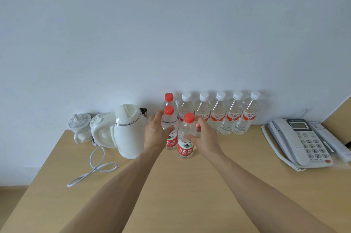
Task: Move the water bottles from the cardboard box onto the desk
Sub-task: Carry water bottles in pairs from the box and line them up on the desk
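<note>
So both hands are on bottles right now: the left hand (155, 134) has its thumb and fingers wrapped round the middle of one red-capped bottle (169, 130), and the right hand (204, 137) is curled the same way round a second red-capped bottle (186, 137) that sits a touch nearer than the first. Both bottles look upright with their bases on or right at the wooden surface (190, 194), so I'd guess this is the set-down bit. A third red cap (168, 99) stands just beyond the left hand's bottle, and the row of white-capped bottles (220, 115) runs along the wall past the right hand's fingertips and off to its outer side. The cardboard box isn't in view at all. Tip for doing it well: lower straight down, feel the base sit flat, then open the fingers outward instead of pulling back, since the neighbours are packed close and a knuckle bump could topple them. Watch the white kettle (127, 130) too, it's just outside the left hand.
</note>
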A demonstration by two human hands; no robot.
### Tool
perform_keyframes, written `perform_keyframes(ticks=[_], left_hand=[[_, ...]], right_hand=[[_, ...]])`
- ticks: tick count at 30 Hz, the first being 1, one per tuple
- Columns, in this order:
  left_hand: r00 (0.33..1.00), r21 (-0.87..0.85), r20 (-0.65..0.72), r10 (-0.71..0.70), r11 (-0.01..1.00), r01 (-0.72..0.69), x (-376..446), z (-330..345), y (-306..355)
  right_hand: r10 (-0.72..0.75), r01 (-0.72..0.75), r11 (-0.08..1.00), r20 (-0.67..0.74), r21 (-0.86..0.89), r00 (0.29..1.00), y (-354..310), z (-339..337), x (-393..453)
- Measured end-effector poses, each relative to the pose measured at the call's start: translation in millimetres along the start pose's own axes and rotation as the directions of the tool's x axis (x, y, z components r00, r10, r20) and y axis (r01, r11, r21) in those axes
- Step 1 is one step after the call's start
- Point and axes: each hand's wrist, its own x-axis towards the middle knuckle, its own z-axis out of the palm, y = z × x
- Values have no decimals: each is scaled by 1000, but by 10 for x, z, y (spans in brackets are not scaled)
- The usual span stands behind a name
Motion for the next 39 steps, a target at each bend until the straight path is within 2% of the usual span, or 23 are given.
perform_keyframes(ticks=[12, 27, 39], left_hand=[[998, -59, 66, -17, 998, 21, 10, -60, -24], [994, -52, 105, -1, 999, 7, 106, -143, -71], [995, 18, 94, -44, 999, 42, 171, -149, -43]], right_hand=[[-21, 17, 998, -65, -65, 998, -62, 39, 317], [1, -1, 1000, 29, -1, 1000, -32, -19, 322], [13, -13, 1000, 16, -22, 1000, -32, -24, 345]])
